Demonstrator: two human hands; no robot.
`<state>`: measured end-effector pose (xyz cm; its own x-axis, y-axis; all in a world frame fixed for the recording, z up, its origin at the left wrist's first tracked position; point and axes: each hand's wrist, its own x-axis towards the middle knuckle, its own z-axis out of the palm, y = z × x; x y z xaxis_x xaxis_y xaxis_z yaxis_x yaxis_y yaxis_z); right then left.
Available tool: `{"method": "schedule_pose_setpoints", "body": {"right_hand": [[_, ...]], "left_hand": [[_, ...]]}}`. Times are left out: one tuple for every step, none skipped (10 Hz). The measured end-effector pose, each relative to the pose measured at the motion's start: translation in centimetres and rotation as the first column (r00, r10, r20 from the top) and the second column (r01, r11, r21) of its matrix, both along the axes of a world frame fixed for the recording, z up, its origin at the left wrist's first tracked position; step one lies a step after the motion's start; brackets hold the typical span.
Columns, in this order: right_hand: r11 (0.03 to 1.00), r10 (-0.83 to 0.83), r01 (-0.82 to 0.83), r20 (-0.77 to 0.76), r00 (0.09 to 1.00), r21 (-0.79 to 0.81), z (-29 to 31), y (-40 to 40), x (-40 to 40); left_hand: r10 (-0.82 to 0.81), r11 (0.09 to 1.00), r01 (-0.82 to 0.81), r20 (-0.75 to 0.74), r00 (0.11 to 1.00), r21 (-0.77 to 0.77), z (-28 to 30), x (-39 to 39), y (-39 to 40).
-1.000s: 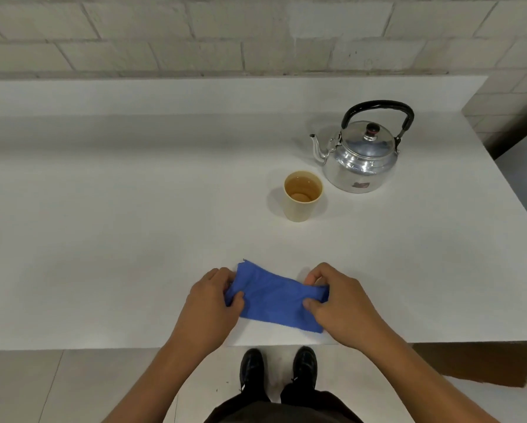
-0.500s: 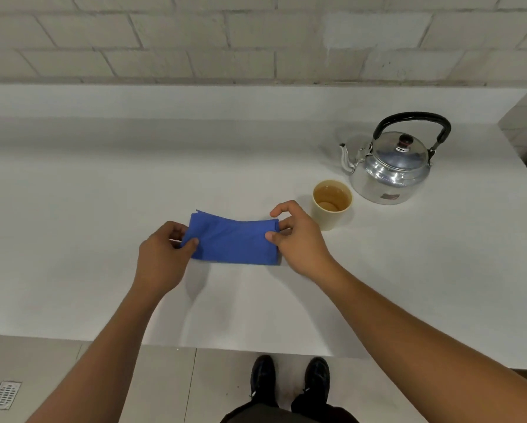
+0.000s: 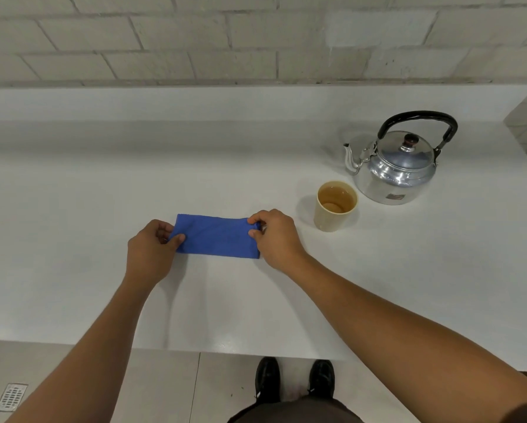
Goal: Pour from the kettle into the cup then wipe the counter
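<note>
A folded blue cloth [image 3: 216, 236] lies flat on the white counter [image 3: 103, 193], in the middle. My left hand [image 3: 151, 250] pinches its left end and my right hand [image 3: 274, 236] pinches its right end. To the right of the cloth stands a beige paper cup [image 3: 335, 206] with brownish liquid in it. Behind the cup, at the back right, sits a shiny metal kettle [image 3: 393, 166] with a black handle, lid on, spout facing left.
A low white ledge and a brick wall [image 3: 195, 41] run along the back of the counter. The counter's front edge is close to my body, with my shoes [image 3: 292, 380] and a floor drain [image 3: 10, 396] below it.
Both hands carried the cloth from the front edge of the counter farther in, toward the middle, and it now lies flatter. The cup and kettle stayed put.
</note>
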<state>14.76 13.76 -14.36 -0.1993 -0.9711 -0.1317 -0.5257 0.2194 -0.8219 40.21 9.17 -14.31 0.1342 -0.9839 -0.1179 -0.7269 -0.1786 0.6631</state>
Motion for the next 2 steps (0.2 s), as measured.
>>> {"method": "schedule_pose_setpoints", "body": {"right_hand": [[0.999,0.033,-0.032,-0.026,0.999,0.014,0.16,0.18,-0.05],[0.996,0.067,-0.075,-0.132,0.989,-0.056,0.53,0.55,-0.08]], "left_hand": [[-0.008,1.0,0.008,0.002,1.0,-0.009,-0.13,-0.13,0.16],[-0.011,0.997,0.015,0.052,0.999,-0.078,0.05,-0.52,0.24]]}}
